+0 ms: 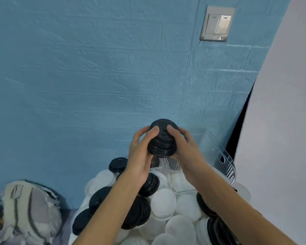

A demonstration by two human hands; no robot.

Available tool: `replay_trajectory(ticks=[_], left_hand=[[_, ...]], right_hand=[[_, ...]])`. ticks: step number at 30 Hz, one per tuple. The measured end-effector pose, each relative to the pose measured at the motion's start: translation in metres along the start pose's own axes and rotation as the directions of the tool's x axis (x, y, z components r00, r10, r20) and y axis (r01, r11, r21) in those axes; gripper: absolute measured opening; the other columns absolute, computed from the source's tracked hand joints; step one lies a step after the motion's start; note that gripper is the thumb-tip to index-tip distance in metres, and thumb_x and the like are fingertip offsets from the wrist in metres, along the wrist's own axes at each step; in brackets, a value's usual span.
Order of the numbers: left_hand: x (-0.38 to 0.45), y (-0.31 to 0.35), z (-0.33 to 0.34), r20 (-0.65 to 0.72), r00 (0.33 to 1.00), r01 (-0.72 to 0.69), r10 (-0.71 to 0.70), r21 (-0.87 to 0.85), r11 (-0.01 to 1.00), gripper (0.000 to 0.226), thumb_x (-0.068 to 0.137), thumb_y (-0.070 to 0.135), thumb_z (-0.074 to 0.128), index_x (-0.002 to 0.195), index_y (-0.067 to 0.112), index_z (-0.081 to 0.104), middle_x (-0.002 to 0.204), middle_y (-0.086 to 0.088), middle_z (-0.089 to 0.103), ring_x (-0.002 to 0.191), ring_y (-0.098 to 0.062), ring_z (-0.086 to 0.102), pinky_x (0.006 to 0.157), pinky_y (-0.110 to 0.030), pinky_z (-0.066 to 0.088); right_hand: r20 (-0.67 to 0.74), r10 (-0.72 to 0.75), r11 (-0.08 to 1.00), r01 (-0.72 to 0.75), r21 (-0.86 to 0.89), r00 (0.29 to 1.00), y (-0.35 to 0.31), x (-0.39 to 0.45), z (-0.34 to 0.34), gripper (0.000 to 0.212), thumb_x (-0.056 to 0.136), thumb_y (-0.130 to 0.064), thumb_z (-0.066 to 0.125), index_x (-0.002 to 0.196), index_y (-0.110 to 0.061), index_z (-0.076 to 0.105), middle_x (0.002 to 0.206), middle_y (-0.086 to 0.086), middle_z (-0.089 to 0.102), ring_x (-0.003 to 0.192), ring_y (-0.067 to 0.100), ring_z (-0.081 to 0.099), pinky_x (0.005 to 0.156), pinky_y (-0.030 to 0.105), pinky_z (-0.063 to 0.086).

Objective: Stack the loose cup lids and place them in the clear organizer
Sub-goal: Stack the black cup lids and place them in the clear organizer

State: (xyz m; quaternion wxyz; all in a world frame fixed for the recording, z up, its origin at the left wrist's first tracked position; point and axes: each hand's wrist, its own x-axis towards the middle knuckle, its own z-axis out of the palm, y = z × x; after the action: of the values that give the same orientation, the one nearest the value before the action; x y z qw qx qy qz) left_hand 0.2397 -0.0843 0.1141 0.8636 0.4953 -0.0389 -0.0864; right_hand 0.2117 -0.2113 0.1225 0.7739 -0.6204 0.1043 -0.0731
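A short stack of black cup lids [163, 138] is held up between both hands, in front of the blue wall. My left hand [141, 152] grips its left side with the thumb on the top lid. My right hand [185, 147] grips its right side, thumb also on top. Below the hands lies a pile of loose white lids [163, 202] and black lids [99, 197]. The clear organizer [177, 175] stands just under the held stack, partly hidden by my right wrist.
A white slotted rack [225, 167] sits to the right of the organizer, against a white panel [281, 138]. A grey-and-white fabric bundle [28, 211] lies at the lower left. A light switch [217, 23] is on the blue wall.
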Motion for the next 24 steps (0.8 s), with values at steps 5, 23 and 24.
replay_trajectory(ticks=[5, 23, 24], left_hand=[[0.015, 0.052, 0.046, -0.052, 0.999, 0.018, -0.017, 0.015, 1.000, 0.065, 0.075, 0.033, 0.080, 0.132, 0.008, 0.062, 0.095, 0.005, 0.079, 0.090, -0.007, 0.074, 0.074, -0.024, 0.057], [0.073, 0.059, 0.077, -0.026, 0.893, 0.449, -0.449, 0.128, 0.885, 0.034, 0.092, 0.027, 0.074, 0.123, 0.014, 0.070, 0.107, 0.001, 0.075, 0.095, -0.010, 0.067, 0.084, -0.025, 0.050], [0.076, 0.052, 0.074, -0.043, 0.884, 0.466, -0.465, 0.126, 0.875, 0.038, 0.090, 0.028, 0.076, 0.125, 0.013, 0.070, 0.109, -0.001, 0.074, 0.100, -0.014, 0.066, 0.090, -0.029, 0.048]], right_hand=[[-0.093, 0.002, 0.999, 0.002, 0.049, 0.996, -0.064, 0.006, 0.015, 0.044, 0.090, -0.047, 0.071, 0.127, -0.026, 0.058, 0.109, 0.000, 0.077, 0.101, 0.015, 0.074, 0.100, 0.044, 0.056], [-0.248, 0.130, 0.986, -0.152, -0.070, 0.960, -0.088, 0.057, -0.021, 0.048, 0.081, -0.050, 0.077, 0.123, -0.028, 0.068, 0.121, -0.002, 0.073, 0.109, 0.015, 0.070, 0.092, 0.032, 0.057], [-0.248, 0.141, 0.982, -0.168, -0.089, 0.958, -0.082, 0.061, -0.025, 0.051, 0.078, -0.053, 0.077, 0.122, -0.029, 0.068, 0.122, -0.002, 0.072, 0.109, 0.015, 0.070, 0.091, 0.031, 0.056]])
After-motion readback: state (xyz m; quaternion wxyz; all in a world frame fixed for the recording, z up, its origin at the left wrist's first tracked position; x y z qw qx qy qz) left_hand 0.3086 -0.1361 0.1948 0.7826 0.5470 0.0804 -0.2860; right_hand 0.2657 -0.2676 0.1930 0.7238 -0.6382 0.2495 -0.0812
